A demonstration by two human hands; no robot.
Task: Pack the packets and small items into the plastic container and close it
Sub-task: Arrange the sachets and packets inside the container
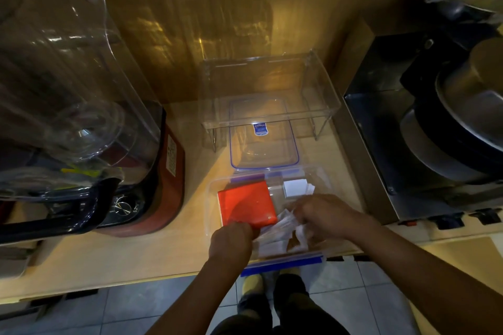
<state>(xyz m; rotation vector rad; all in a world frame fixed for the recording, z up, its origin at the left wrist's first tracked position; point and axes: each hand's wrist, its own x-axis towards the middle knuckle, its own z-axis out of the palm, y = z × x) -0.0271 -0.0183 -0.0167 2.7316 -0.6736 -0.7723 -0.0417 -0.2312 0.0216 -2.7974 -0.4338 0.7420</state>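
Packing was underway: right grip (pixel 324 215) pinched white packets (pixel 273 241) inside container (pixel 210 209); left grip (pixel 231 239) curled by red packet (pixel 245 204), hold unclear. Next probably needed: flatten contents, fetch far lid (pixel 264 152).

Clear glossy plastic container (pixel 214 198); smooth wooden counter (pixel 152 258) (faintly shiny); glossy orange packet (pixel 246 204).

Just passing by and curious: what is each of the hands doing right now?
Left hand: curled, gripping the white packets.
Right hand: curled, pinching the same white packets.
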